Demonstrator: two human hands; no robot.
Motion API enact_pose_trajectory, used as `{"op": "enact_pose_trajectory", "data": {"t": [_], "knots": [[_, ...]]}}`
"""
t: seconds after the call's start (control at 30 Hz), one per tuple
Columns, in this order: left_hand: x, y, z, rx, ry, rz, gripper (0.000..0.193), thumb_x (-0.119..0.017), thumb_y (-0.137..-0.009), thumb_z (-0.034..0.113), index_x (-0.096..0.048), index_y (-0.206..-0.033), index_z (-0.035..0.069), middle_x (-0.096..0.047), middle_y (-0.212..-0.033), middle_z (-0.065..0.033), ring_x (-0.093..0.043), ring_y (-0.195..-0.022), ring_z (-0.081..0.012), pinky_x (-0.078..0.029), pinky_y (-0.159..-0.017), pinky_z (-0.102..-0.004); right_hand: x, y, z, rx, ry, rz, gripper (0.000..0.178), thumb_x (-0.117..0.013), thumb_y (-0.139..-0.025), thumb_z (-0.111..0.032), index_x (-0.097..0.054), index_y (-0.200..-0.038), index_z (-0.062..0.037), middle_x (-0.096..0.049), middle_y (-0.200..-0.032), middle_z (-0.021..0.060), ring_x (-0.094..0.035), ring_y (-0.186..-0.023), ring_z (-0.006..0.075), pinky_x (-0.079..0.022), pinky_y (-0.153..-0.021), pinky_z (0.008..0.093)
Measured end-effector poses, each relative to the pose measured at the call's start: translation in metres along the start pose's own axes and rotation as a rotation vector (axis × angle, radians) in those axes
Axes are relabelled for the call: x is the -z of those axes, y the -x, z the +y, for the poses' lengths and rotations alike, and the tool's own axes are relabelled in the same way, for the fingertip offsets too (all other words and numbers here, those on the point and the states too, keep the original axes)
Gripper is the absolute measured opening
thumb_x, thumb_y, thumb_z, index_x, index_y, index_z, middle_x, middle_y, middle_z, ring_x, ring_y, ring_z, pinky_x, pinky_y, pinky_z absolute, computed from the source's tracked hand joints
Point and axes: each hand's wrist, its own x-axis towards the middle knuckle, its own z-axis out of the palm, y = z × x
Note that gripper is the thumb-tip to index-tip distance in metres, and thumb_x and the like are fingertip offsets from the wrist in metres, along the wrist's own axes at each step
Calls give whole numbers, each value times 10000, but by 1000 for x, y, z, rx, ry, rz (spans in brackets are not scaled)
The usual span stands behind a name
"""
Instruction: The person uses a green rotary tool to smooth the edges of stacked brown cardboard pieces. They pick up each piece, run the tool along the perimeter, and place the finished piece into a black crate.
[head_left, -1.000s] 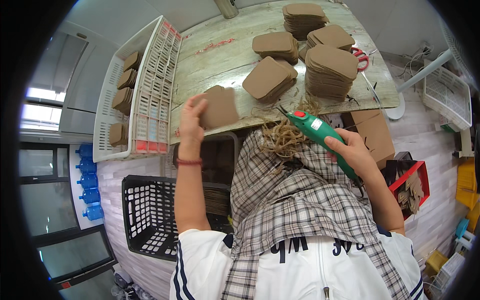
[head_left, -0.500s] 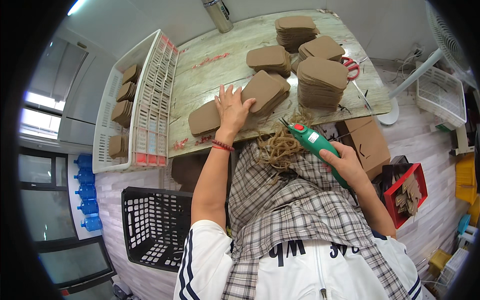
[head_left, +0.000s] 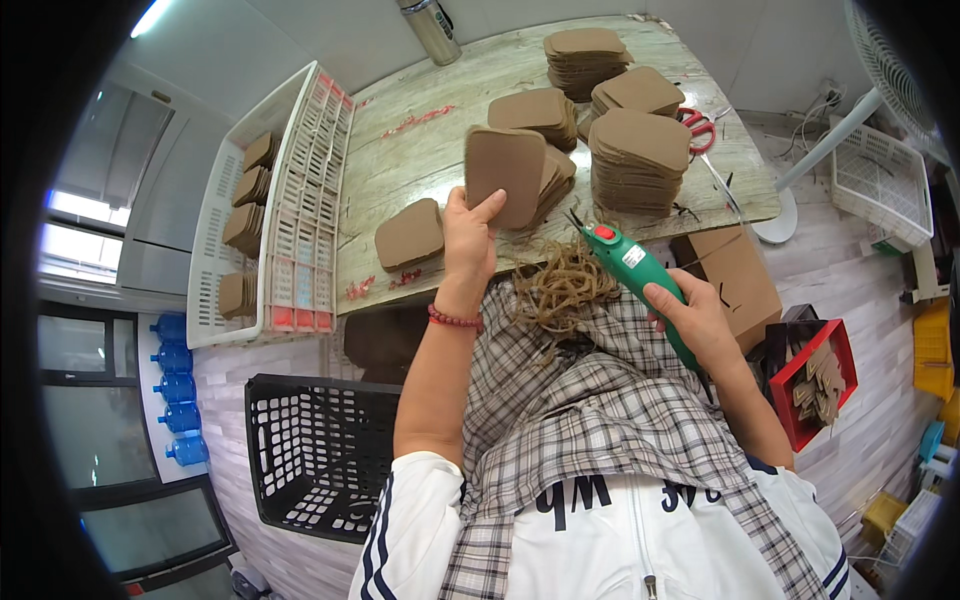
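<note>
My left hand [head_left: 470, 240] grips a flat brown rounded-corner pad [head_left: 503, 165], thumb across its face, and holds it tilted up above the table's near edge. Directly behind it is a stack of like pads [head_left: 556, 187], partly hidden. A smaller, low pile of pads [head_left: 409, 236] lies to the left of this hand. Wrapped round a green handheld electric cutter [head_left: 640, 268], my right hand [head_left: 703, 318] keeps the tool's pointed dark blades toward the table, apart from the pad. Curly tan trimmings [head_left: 560, 290] lie heaped on my checked apron [head_left: 600, 400] beneath the cutter.
More pad stacks [head_left: 640, 165] and red-handled scissors [head_left: 700, 135] occupy the table's right side. A white crate [head_left: 300, 200] with pads stands left, a black crate [head_left: 320, 450] below it. Right are a cardboard box [head_left: 735, 285], a red-rimmed bin [head_left: 848, 365] and a fan [head_left: 890, 60].
My left hand, earlier spread over the low pile and the neighbouring stack, now holds one pad raised upright. The right hand with the cutter has barely shifted.
</note>
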Motion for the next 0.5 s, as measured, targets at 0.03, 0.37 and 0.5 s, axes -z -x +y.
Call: {"op": "enact_pose_trajectory", "data": {"t": [0.03,0.37,0.5], "knots": [[-1,4,-1,27,128,-1,269,-590,-863,-51,-479,-1102,4,-594,-1118,-123,-596,-1024,-218,-498,-908,-348,-1,0,-4,17,11,14,313,-642,-886,-272,-619,-967,30,-578,-680,22,-526,-583,73,-445,-541,239],[-36,22,-25,24,763,70,400,-579,-864,-64,-472,-1240,19,-561,-1212,-108,-545,-1132,-259,-456,-1004,-407,-12,-1,-19,99,-3,70,310,-646,-888,-276,-622,-984,18,-566,-674,0,-505,-576,52,-424,-535,215],[-37,21,-32,14,776,41,407,-569,-865,-69,-464,-1250,13,-552,-1226,-115,-529,-1155,-274,-442,-1018,-431,-16,0,-21,112,-32,68,320,-651,-887,-284,-622,-990,17,-568,-683,0,-506,-577,50,-426,-536,214]]}}
